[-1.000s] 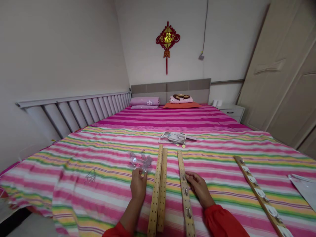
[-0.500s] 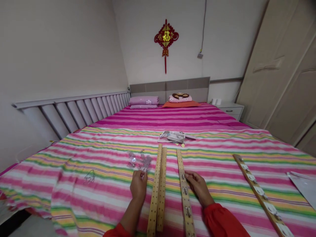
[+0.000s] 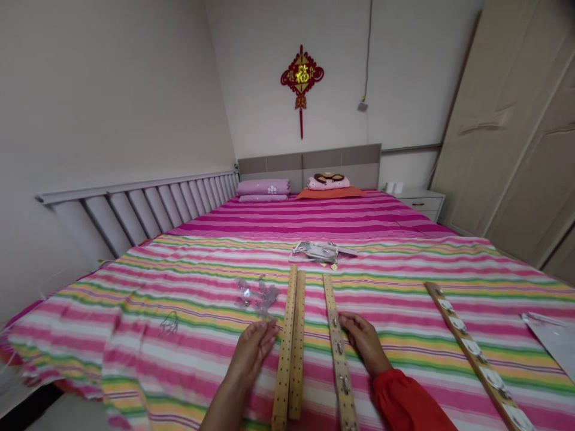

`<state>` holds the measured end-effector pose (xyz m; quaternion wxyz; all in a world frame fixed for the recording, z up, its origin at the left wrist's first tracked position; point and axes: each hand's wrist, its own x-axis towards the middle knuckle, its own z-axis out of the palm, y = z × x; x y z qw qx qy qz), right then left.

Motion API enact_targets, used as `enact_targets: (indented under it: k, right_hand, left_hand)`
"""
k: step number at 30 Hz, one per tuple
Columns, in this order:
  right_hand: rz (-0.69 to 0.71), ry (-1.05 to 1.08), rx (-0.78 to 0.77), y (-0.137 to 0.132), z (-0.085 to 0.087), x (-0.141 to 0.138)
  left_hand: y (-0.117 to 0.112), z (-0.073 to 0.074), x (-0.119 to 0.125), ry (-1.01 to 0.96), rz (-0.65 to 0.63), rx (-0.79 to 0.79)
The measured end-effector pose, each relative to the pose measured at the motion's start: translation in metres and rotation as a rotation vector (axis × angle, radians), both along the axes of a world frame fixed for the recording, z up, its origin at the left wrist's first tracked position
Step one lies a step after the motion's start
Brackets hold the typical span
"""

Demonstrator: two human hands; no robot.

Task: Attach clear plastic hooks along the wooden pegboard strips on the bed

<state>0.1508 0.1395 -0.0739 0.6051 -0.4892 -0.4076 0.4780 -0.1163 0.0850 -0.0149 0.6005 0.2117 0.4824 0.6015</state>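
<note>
Head view. A crumpled clear plastic bag [image 3: 269,296] lies left of the middle of the bed [image 3: 309,218], just beyond your left hand [image 3: 251,350]; its surface glints, and its contents are too blurred to identify. A transparent packet [image 3: 317,251], nearer the headboard [image 3: 345,160], encloses grey and white pieces. A whitish pouch [image 3: 552,341] rests toward the bed's right edge, partly out of view, its contents indistinct.

Your left thumb and fingers are loosely bent toward one another; whether they pinch a small item cannot be told. Your right hand [image 3: 365,342], emerging from a red sleeve [image 3: 406,401], has half-bent fingers whose tips meet the right side of a fitted wooden strip [image 3: 339,364], at the farthest of its metal fittings [image 3: 340,347]; whether they grip this fitting is unclear.

Between your hands, two perforated wooden strips [image 3: 284,353] run toward the bed's near edge, close alongside each other. Nearer the right edge, a slanting wooden strip [image 3: 480,367] bears a row of rounded white pieces [image 3: 471,347]; its near end is cut off. Beneath lies a wrinkled striped cloth [image 3: 179,281].
</note>
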Motion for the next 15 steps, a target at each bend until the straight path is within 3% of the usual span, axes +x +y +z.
enact_targets:
  k: [6,8,12,15]
  right_hand:
    - [-0.04,0.063,-0.033,-0.009,0.014,0.002]
    - [-0.069,0.036,0.032,-0.019,0.026,-0.003]
    - [0.042,-0.116,0.165,-0.05,0.058,-0.025]
    - [0.08,-0.287,0.353,-0.07,0.08,-0.04]
  left_hand:
    - [-0.014,0.024,0.013,0.208,-0.039,0.195]
    - [-0.016,0.027,0.02,0.299,-0.045,0.229]
    - [-0.02,0.036,0.041,0.475,-0.063,0.252]
    - [-0.027,0.049,0.061,0.546,-0.103,0.298]
